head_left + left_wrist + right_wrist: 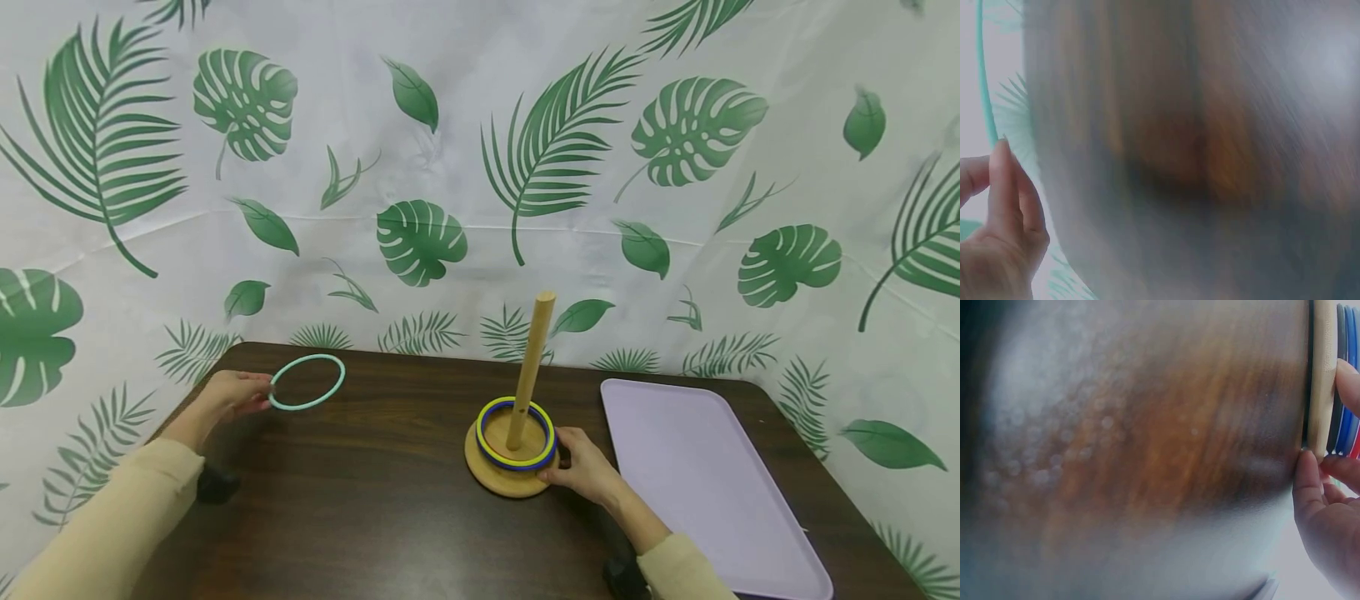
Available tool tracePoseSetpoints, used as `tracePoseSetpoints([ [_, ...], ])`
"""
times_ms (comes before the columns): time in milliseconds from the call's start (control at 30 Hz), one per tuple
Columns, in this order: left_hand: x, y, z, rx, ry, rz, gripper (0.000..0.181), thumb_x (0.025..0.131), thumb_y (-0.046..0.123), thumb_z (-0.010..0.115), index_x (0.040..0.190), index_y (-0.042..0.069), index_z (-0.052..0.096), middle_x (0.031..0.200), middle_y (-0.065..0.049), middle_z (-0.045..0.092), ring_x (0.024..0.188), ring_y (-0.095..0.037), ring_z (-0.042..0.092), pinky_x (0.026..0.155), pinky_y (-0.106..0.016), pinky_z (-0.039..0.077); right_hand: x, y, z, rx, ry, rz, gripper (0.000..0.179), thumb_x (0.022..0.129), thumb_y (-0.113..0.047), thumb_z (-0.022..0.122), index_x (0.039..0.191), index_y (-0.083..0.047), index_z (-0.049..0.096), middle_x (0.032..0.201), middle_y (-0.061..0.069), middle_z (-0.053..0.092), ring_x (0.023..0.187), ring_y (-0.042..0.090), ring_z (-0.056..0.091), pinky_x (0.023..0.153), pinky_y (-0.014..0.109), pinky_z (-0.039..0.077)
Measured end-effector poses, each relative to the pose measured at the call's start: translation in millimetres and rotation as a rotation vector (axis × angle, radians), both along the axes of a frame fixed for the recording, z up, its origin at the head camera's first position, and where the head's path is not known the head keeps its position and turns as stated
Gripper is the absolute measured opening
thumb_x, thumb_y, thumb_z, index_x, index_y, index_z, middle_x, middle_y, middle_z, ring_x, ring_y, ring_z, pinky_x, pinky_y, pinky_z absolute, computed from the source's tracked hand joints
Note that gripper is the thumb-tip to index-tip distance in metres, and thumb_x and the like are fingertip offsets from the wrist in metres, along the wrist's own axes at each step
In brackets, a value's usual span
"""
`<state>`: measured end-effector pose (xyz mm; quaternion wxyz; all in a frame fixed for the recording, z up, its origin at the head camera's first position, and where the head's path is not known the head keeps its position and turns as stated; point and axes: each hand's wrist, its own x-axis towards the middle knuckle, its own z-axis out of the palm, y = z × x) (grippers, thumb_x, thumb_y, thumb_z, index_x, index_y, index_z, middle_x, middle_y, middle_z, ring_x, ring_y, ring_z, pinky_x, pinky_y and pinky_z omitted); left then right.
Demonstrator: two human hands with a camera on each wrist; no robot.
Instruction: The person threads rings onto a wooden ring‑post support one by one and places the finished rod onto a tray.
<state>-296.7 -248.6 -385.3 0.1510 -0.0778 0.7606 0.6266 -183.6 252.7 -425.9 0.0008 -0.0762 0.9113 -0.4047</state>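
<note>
Between the thumb and fingertips of my left hand point(232, 393) I pinch a mint-green ring point(300, 407), raised over the far left of the table. The left wrist view shows part of that ring point(984, 87) rising from the fingertips. My right hand point(588, 471) grips the right edge of a ring stand's round wooden base point(495, 483). Its upright wooden post point(533, 358) leans slightly right in the head view. A yellow ring point(479, 429) and a blue ring lie around the post. From the side, the right wrist view reveals several stacked rings point(1347, 428), black, blue and red, against the base.
A lilac tray point(697, 475) lies on the right side of the dark wooden table point(360, 492). Behind the table hangs a white cloth point(465, 150) printed with green leaves. Dark devices sit at both wrists.
</note>
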Motion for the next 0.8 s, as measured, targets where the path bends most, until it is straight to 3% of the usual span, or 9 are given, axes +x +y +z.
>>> tracePoseSetpoints([
  [167,-2.5,32.9,20.3,0.169,0.002,-0.029,0.015,0.095,-0.001,0.047,0.109,-0.005,0.05,0.069,0.005,0.061,0.062,-0.002,0.062,0.064,-0.017,0.056,0.8,-0.5,0.5,-0.013,-0.005,0.002,0.064,0.069,-0.004,0.081,0.125,0.01,0.053,0.126,0.027,0.046,0.118,0.042,0.045,0.085,0.04,0.054],
  [300,0.3,63.0,42.9,0.238,0.031,-0.08,0.009,0.095,0.002,0.049,0.104,0.004,0.051,0.076,0.005,0.061,0.068,-0.002,0.063,0.07,-0.018,0.056,0.9,-0.8,1.2,-0.002,-0.002,-0.004,0.064,0.069,-0.005,0.082,0.124,0.01,0.053,0.125,0.027,0.047,0.118,0.041,0.046,0.086,0.041,0.054],
  [567,14.3,124.0,91.3,0.359,0.11,-0.211,0.011,0.095,0.003,0.051,0.106,0.004,0.053,0.083,0.003,0.063,0.075,-0.005,0.063,0.072,-0.018,0.056,1.2,-0.6,2.0,-0.001,-0.006,-0.008,0.064,0.069,-0.004,0.082,0.124,0.011,0.053,0.125,0.027,0.046,0.118,0.041,0.046,0.086,0.041,0.054],
  [800,26.4,167.2,119.5,0.437,0.13,-0.281,0.019,0.096,0.003,0.05,0.114,0.002,0.049,0.084,0.002,0.063,0.074,-0.006,0.063,0.068,-0.016,0.055,0.8,-0.3,1.9,0.008,-0.008,-0.002,0.065,0.069,-0.005,0.082,0.125,0.011,0.052,0.125,0.027,0.046,0.118,0.041,0.046,0.088,0.043,0.053],
])
